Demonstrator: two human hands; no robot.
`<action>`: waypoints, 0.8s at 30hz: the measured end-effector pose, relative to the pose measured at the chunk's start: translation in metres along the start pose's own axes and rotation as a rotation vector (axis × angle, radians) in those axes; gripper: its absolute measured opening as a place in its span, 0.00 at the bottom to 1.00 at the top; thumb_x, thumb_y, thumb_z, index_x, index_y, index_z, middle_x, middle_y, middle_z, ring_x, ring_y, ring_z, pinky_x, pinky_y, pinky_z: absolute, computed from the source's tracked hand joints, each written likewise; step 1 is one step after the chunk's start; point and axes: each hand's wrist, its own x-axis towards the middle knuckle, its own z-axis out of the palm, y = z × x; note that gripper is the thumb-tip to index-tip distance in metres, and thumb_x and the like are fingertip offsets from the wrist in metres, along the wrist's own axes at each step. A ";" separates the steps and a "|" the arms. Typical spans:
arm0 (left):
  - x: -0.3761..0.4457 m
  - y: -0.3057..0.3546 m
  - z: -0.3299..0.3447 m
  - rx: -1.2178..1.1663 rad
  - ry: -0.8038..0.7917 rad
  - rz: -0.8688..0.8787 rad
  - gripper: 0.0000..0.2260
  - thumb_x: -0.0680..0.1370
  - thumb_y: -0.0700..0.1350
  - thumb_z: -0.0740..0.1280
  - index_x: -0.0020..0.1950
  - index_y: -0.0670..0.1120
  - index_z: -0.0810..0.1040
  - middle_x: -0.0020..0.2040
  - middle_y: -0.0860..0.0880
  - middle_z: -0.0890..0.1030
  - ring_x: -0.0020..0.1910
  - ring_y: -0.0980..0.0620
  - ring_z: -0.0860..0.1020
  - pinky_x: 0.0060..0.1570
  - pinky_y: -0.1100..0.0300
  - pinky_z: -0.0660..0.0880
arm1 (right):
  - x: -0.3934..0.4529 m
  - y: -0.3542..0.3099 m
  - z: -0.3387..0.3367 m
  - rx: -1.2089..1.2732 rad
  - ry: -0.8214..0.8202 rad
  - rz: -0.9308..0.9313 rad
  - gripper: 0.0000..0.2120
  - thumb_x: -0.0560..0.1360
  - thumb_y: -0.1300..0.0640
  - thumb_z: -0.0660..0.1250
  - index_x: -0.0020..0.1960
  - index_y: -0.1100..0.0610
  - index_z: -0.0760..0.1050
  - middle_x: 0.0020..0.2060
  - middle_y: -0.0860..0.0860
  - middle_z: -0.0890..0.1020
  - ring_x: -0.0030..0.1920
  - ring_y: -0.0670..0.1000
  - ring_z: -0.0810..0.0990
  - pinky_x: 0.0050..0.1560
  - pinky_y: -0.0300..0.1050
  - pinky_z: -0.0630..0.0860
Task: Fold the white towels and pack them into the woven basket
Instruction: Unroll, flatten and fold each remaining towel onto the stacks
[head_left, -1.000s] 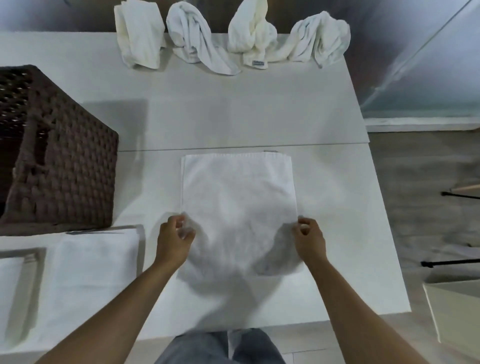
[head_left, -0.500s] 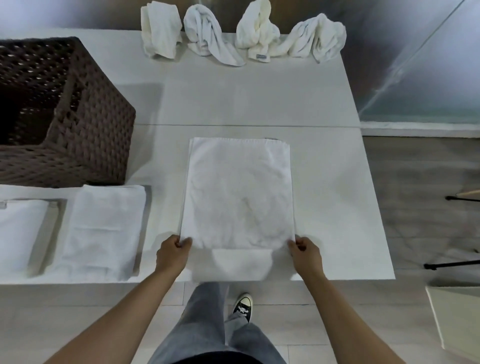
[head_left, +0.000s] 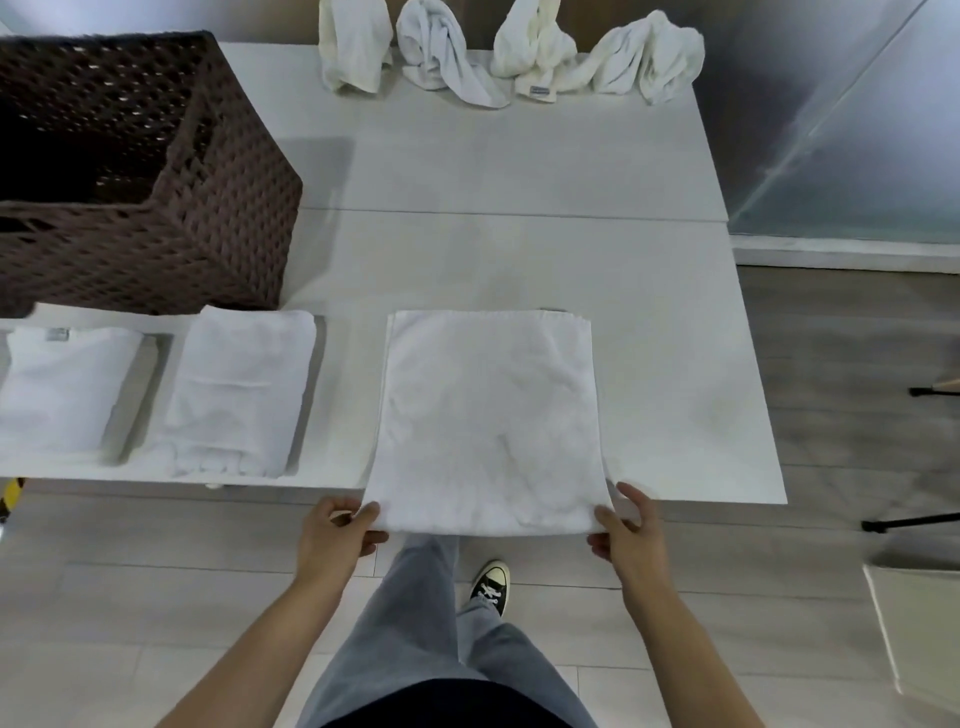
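Observation:
A white towel (head_left: 488, 421), folded into a rectangle, lies on the white table (head_left: 519, 166) with its near edge drawn past the table's front edge. My left hand (head_left: 332, 540) pinches its near left corner and my right hand (head_left: 631, 535) pinches its near right corner. Two folded towels lie at the left: one (head_left: 239, 389) beside the flat towel, another (head_left: 57, 384) further left. The dark brown woven basket (head_left: 228, 208) stands at the back left, its inside dark. Several crumpled towels (head_left: 509, 52) sit along the far edge.
The table ends at the right around (head_left: 748, 364), with wood floor beyond. A black stand's legs (head_left: 914, 519) and a pale box (head_left: 914, 629) are on the floor at the right. My legs and a black sneaker (head_left: 491, 584) are below the table's front edge.
I have stepped back and both hands have pulled the flat towel toward me, so its near edge now overhangs the table front. The basket and folded towels have come further into view.

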 end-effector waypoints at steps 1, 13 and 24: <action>-0.004 0.001 -0.001 -0.035 -0.003 0.007 0.08 0.77 0.39 0.72 0.54 0.41 0.76 0.46 0.40 0.83 0.37 0.42 0.85 0.41 0.52 0.82 | -0.003 -0.004 -0.002 0.029 -0.010 -0.008 0.17 0.79 0.63 0.69 0.64 0.47 0.74 0.40 0.60 0.82 0.33 0.53 0.79 0.43 0.51 0.81; 0.001 0.097 0.003 -0.443 -0.130 0.043 0.06 0.78 0.43 0.71 0.53 0.44 0.83 0.48 0.46 0.86 0.35 0.50 0.79 0.42 0.58 0.77 | 0.016 -0.114 0.022 0.389 -0.112 -0.065 0.12 0.80 0.56 0.69 0.60 0.60 0.81 0.49 0.56 0.86 0.43 0.52 0.84 0.47 0.46 0.76; 0.095 0.168 0.048 -0.315 -0.252 0.229 0.11 0.78 0.42 0.71 0.60 0.47 0.83 0.56 0.53 0.86 0.39 0.53 0.80 0.44 0.61 0.75 | 0.105 -0.177 0.090 0.144 -0.064 -0.290 0.09 0.79 0.61 0.71 0.58 0.53 0.77 0.49 0.51 0.88 0.50 0.51 0.87 0.56 0.52 0.83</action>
